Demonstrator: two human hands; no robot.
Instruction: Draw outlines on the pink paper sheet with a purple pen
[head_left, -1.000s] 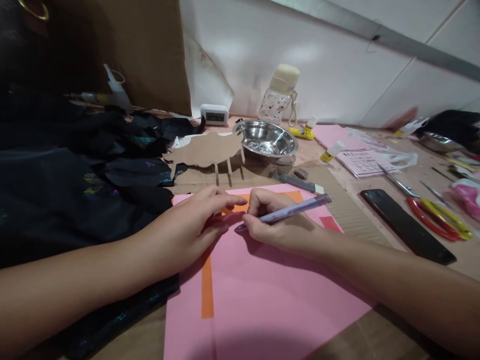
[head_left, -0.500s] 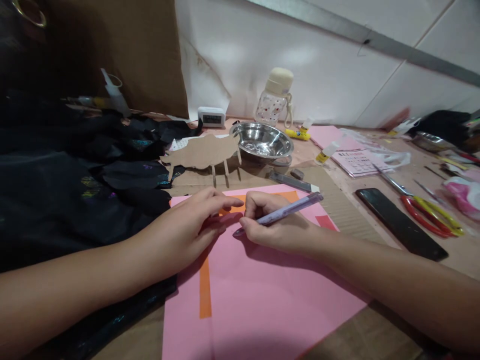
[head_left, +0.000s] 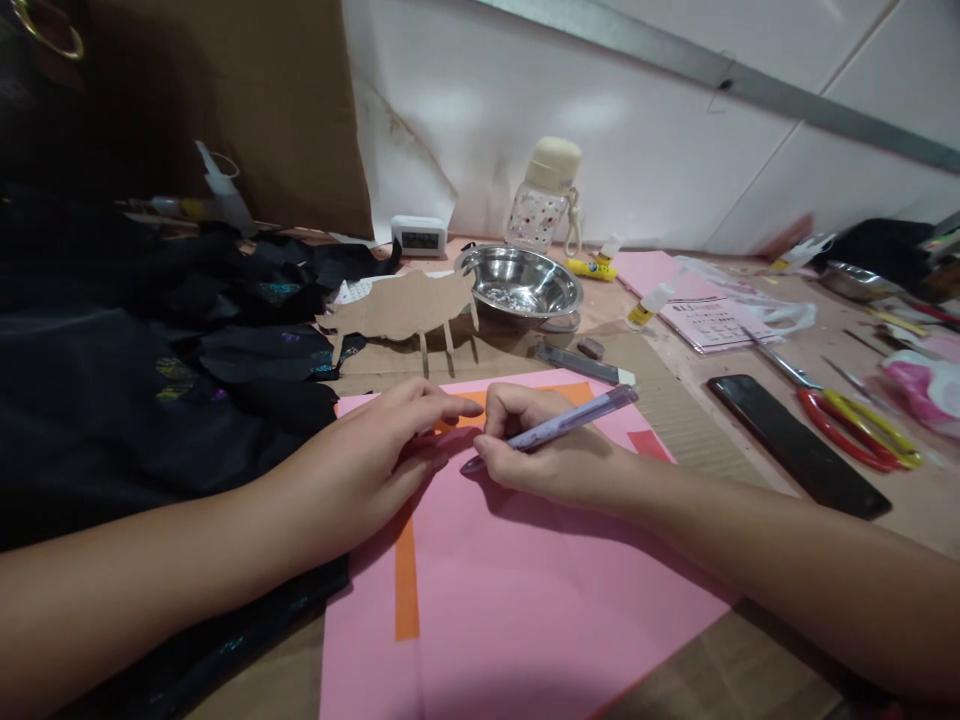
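Note:
A large pink sheet (head_left: 525, 600) lies on cardboard, with an orange strip (head_left: 406, 585) down its left side, another orange area along the top and a small red piece (head_left: 648, 445) near its right edge. My right hand (head_left: 544, 445) is closed on a purple pen (head_left: 574, 418), whose tip points left and down at the pink sheet. Flat on the sheet's upper left part rests my left hand (head_left: 390, 450), fingers apart and stretched toward the pen. It holds nothing that shows.
Behind the sheet are a cardboard animal cutout (head_left: 405, 305), a steel bowl (head_left: 521, 285), a clear bottle (head_left: 538, 205) and a box cutter (head_left: 581, 363). Right lie a black phone (head_left: 795, 445) and scissors (head_left: 855, 425). Black fabric (head_left: 135, 400) covers the left.
The whole view has shifted slightly, so things appear a little further left. Both hands and the pen keep almost the same pose on the sheet.

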